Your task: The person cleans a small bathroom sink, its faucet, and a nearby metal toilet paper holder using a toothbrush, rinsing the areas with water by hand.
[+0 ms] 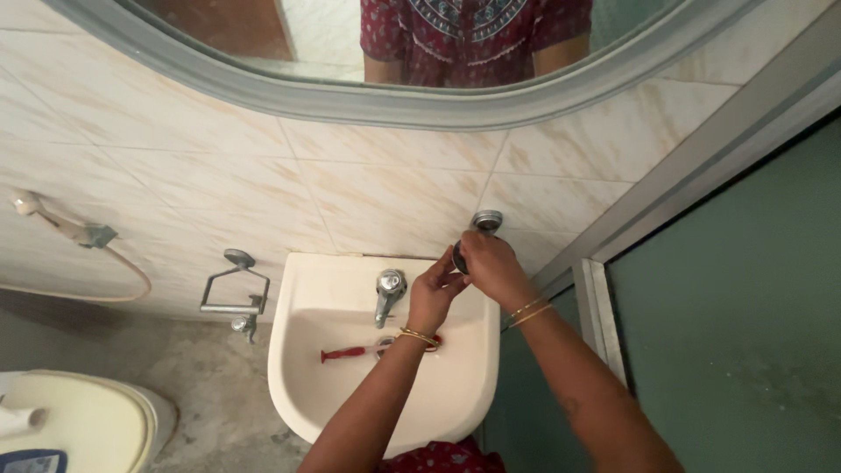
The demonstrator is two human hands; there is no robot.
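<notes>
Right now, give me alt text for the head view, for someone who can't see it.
Both hands, left hand and right hand, hold a small round metal object above a cream washbasin. A red-handled tool lies in the bowl below the tap.

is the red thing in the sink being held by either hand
No, the red-handled tool lies loose in the sink, while the left hand and right hand meet on a small round object above the rim.

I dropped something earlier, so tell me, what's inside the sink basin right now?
Inside the sink lies a red-handled tool, perhaps a brush, pointing toward the drain. The left hand and its wrist cover the tool's far end and part of the drain.
</notes>
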